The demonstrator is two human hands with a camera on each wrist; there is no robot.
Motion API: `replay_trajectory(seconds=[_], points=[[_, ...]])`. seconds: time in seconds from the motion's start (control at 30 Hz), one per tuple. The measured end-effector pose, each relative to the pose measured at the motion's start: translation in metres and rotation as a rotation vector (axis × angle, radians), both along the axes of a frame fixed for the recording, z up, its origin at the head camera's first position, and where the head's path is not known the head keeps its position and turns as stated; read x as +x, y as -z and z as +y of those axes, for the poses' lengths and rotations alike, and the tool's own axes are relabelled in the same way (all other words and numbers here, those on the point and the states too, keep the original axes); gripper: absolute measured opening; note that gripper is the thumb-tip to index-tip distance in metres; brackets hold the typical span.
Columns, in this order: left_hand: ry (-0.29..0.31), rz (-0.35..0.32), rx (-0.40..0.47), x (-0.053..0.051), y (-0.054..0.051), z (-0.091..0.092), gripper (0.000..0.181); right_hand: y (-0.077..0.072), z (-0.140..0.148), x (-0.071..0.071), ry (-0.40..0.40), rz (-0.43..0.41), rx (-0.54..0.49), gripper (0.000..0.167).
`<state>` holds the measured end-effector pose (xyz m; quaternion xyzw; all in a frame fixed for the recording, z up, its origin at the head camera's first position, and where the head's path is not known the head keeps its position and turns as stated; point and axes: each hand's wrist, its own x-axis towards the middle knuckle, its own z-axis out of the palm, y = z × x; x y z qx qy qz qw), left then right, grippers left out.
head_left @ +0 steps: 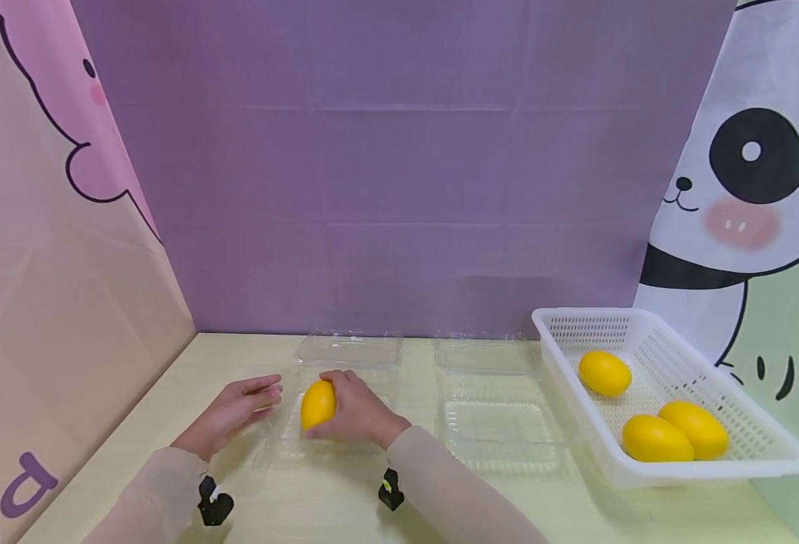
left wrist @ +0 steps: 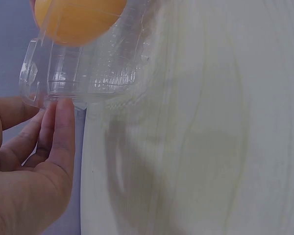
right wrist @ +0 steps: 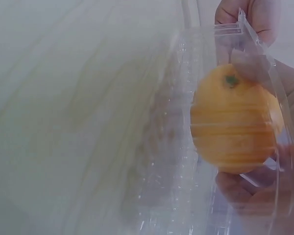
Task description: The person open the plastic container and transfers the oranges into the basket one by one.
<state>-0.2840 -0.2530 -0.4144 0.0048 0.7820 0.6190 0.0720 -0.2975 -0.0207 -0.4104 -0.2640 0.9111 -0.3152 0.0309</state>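
My right hand [head_left: 359, 412] grips a yellow oval fruit [head_left: 318, 406] over the left clear plastic clamshell box [head_left: 379, 385], fingers on its far side and thumb on its near side. In the right wrist view the fruit [right wrist: 235, 122] shows a small green stem mark through the clear wall. My left hand [head_left: 236, 412] is at the box's left side with its fingers extended. In the left wrist view its fingertips [left wrist: 64, 107] are at the box's corner; whether they touch it I cannot tell. The box's lid lies folded back behind it.
A second clear clamshell box [head_left: 501, 423] lies open to the right. Beyond it a white perforated basket [head_left: 563, 431] holds a few yellow fruits [head_left: 605, 373]. A purple backdrop [head_left: 406, 166] closes off the table's [head_left: 304, 506] far edge, with printed panels on both sides.
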Motion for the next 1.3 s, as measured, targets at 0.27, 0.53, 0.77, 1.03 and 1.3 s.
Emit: replay_trajectory(seconds=[0.27, 0.53, 0.77, 1.03, 1.3], points=[[-0.016, -0.022, -0.014, 0.0, -0.001, 0.001, 0.055, -0.003, 0.003, -0.002, 0.0, 0.027, 0.014, 0.089], [-0.018, -0.033, -0.029, -0.001, -0.001, 0.001, 0.055, -0.006, 0.01, -0.002, -0.016, 0.068, 0.0, 0.088], [-0.01, -0.023, -0.032, -0.002, 0.0, 0.0, 0.057, -0.011, 0.016, 0.0, -0.049, 0.123, -0.014, 0.087], [-0.012, -0.016, -0.033, -0.001, 0.0, 0.0, 0.056, -0.018, 0.024, 0.003, -0.077, 0.162, -0.023, 0.087], [-0.001, -0.009, -0.029, -0.001, 0.0, 0.0, 0.055, -0.022, 0.031, 0.006, -0.096, 0.188, -0.018, 0.086]])
